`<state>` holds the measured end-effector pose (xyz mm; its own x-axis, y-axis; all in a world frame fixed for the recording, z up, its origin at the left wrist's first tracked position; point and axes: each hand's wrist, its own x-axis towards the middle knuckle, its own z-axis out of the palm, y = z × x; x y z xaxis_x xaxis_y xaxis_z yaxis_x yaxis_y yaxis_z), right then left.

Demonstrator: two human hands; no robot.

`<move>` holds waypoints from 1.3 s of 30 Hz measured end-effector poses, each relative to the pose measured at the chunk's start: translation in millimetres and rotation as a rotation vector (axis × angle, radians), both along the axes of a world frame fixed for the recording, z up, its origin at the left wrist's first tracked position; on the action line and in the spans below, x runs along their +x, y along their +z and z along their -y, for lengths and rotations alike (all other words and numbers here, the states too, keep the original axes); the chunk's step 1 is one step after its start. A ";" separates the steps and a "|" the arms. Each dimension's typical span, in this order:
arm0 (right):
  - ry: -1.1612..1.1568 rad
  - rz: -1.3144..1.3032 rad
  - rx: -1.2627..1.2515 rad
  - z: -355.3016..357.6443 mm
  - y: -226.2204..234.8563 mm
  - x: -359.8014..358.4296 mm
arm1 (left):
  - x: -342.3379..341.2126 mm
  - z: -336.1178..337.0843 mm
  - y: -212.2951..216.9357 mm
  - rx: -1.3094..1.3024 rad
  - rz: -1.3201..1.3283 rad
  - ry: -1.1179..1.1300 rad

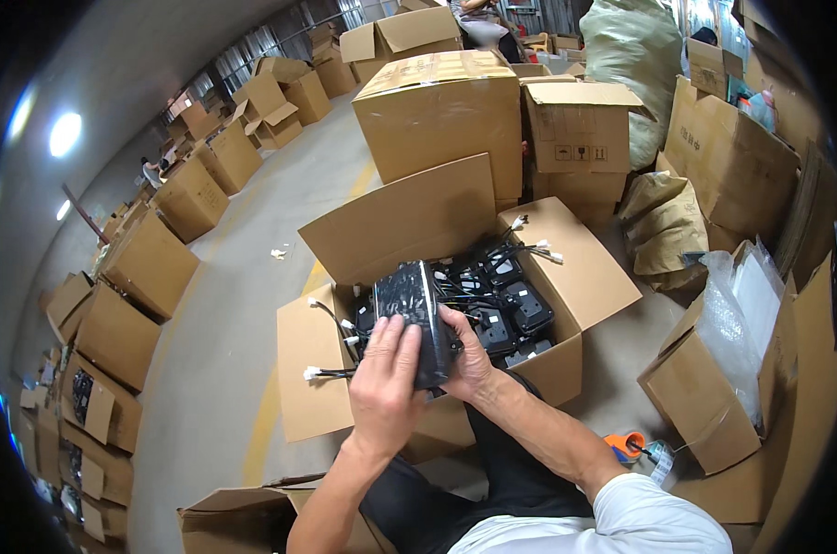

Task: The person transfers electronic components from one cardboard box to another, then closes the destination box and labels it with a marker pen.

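Observation:
A black, flat box-shaped unit (409, 309) with a shiny, crinkled film-like face is held tilted above an open carton (547, 379). My right hand (469, 360) grips it along its right edge, thumb up the side. Across its lower left face lies my left hand (386, 369), fingers stretched out and flat. Inside the carton are several black plastic units (526, 307) with black cables. White connectors (315, 373) on cable ends hang over the left flap, and more white connectors (543, 251) rest on the right flap. The unit's underside is hidden.
Large cartons (437, 111) stand just beyond. To the right, an open carton (741, 342) holds bubble wrap, near an orange tape dispenser (627, 446). Another open carton (234, 522) sits at lower left. Rows of cartons (150, 263) line the left; two people are far off.

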<state>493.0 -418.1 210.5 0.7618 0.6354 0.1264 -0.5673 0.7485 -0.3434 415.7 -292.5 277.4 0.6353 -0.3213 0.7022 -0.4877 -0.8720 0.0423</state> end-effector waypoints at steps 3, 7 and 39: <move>0.130 -0.095 0.052 15.5 -3.7 4.2 | -14.6 -14.3 12.2 -0.582 -0.179 0.096; 0.222 -0.116 0.181 36.4 -0.4 17.0 | -25.8 -60.6 44.4 -1.173 -0.303 -0.058; 0.046 0.578 -0.340 32.3 30.3 -24.5 | -24.7 -52.2 -9.8 -1.484 -0.147 -0.300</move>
